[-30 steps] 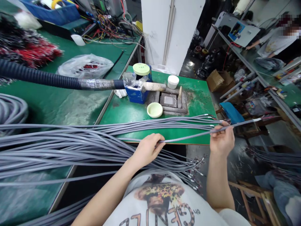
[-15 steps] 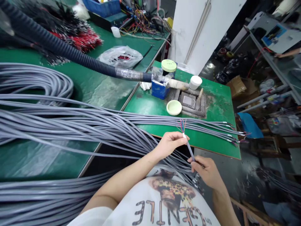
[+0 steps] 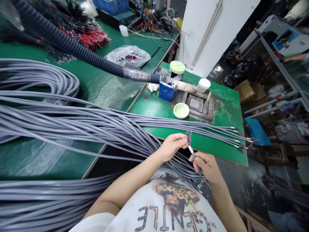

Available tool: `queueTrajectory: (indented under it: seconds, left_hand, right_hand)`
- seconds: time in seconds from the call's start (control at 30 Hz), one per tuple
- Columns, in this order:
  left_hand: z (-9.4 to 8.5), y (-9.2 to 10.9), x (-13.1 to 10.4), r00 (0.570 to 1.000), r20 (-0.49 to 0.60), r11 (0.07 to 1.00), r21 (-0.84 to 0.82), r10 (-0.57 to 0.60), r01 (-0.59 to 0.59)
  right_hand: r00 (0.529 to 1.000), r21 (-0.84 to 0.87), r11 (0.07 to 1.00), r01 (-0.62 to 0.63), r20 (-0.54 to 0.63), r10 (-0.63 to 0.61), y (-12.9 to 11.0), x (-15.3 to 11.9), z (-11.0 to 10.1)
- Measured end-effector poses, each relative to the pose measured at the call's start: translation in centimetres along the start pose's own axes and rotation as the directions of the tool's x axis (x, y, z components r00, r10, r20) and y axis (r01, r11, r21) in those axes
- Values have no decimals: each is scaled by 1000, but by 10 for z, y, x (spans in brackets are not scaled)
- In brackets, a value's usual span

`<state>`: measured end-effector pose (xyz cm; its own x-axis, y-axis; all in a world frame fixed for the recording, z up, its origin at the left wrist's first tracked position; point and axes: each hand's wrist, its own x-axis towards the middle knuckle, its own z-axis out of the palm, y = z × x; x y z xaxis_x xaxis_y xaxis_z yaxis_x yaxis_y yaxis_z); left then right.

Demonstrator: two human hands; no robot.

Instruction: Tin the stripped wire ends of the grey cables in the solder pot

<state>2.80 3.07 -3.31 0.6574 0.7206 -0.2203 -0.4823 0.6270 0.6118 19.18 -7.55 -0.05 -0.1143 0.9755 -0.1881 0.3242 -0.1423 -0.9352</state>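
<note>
In front of my chest, a grey cable (image 3: 193,154) ends in a white band and a spray of thin coloured wires (image 3: 188,138). My left hand (image 3: 172,146) pinches the coloured wires from the left. Lower and to the right, my right hand (image 3: 206,166) grips the grey cable just below the white band, and the cable bends down beneath it. Behind both hands, a row of grey cables (image 3: 169,122) lies across the green board, their stripped ends towards the right edge.
A black hose (image 3: 96,59) leads to a blue box (image 3: 166,91) by a square metal pot (image 3: 196,103). Around it stand a pale green dish (image 3: 181,110), a white cup (image 3: 204,85) and a lidded jar (image 3: 177,67). Coiled cables (image 3: 60,82) cover the left bench.
My left hand has shifted from the white band up to the coloured wires. My right hand has moved up the cable, closer to the band and to my left hand.
</note>
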Motion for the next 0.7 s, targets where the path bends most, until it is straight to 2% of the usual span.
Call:
queueTrajectory:
  seconds: [0.23, 0.5, 0.7]
  left_hand:
    - [-3, 5, 3, 996, 85, 999, -29, -26, 29]
    - [-1, 8, 5, 993, 116, 999, -24, -29, 32]
    - [1, 2, 5, 998, 60, 998, -49, 28, -25]
  right_hand:
    - [998, 57, 998, -9, 59, 6, -2, 4, 1]
    - [996, 64, 998, -27, 83, 22, 0, 5, 0]
    - [998, 45, 998, -32, 55, 29, -1, 7, -2]
